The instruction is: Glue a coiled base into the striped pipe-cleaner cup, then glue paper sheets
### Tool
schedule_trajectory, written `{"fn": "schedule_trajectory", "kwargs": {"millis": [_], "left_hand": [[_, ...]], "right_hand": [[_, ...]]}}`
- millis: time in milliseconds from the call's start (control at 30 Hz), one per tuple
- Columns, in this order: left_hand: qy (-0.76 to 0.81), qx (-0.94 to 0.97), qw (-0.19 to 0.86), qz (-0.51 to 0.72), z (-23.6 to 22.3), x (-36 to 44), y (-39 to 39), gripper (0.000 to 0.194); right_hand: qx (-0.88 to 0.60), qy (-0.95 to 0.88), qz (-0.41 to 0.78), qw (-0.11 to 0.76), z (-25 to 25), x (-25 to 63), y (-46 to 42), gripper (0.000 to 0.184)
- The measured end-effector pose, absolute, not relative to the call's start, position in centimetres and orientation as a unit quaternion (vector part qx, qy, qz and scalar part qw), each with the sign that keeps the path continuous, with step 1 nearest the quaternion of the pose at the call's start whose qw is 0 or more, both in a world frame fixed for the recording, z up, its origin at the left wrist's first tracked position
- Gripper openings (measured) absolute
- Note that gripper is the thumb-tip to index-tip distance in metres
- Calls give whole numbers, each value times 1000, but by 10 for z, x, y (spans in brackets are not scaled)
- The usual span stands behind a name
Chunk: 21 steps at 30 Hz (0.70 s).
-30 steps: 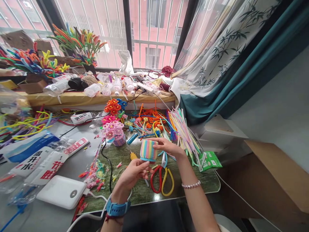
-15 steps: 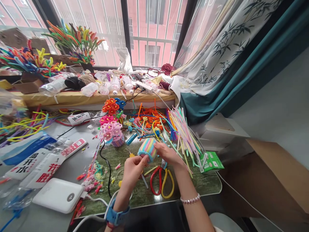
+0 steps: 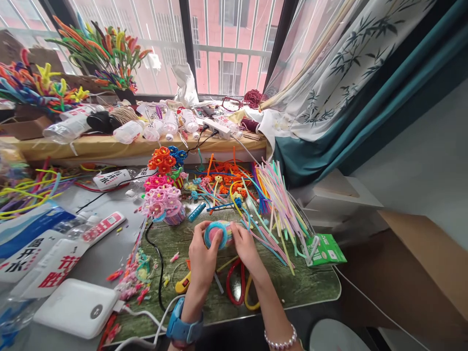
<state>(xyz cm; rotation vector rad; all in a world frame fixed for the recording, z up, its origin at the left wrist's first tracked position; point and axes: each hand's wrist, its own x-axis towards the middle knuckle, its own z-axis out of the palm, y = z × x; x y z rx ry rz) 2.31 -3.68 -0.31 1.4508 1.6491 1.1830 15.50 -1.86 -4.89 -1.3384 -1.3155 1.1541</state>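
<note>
Over the near part of the green counter [image 3: 300, 287], I am watching two hands sharing one small pastel-striped cup [image 3: 228, 233], which is sitting between them with its blue-ringed, pink-centred end facing the camera. The left hand [image 3: 202, 253] is gripping that ringed end, its thumb lying across the pink middle and its fingers curling behind (most of them are staying out of my sight). The right hand [image 3: 246, 247] is closing narrowly on the other end, thumb and fingers pressing the striped side.

Just below the hands, a pair of scissors [image 3: 228, 283] is lying with its red and yellow handles toward the wearer; the right arm is hiding part of it. Beside the left wrist, a yellow tool [image 3: 183, 283] is resting on the counter, and a black cable [image 3: 160, 265] is curving past it. Farther off to the left, pink fuzzy flowers [image 3: 163, 197] are crowding above a striped pot [image 3: 176, 216], with a teal strip [image 3: 197, 211] lying close by. On the right, a bundle of pastel stems [image 3: 280, 200] is fanning toward a green packet [image 3: 331, 249]. At the lower left, I am also seeing a white power bank [image 3: 69, 308].
</note>
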Motion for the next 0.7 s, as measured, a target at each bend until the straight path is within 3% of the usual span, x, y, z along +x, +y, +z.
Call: {"fn": "schedule_trajectory", "kwargs": {"millis": [233, 367, 467, 600, 700], "left_hand": [[649, 570, 318, 391, -8, 21, -26, 27], [633, 554, 356, 406, -8, 8, -32, 26], [679, 592, 249, 357, -11, -11, -48, 31], [686, 687, 105, 213, -24, -31, -73, 31], [680, 726, 34, 97, -32, -36, -86, 35]], "right_hand": [[-656, -496, 339, 458, -53, 159, -22, 37], [-658, -491, 335, 463, -45, 170, -33, 39], [-626, -551, 316, 453, -34, 172, -45, 50], [-579, -683, 248, 370, -24, 155, -52, 76], [-579, -708, 217, 340, -26, 142, -50, 67]]}}
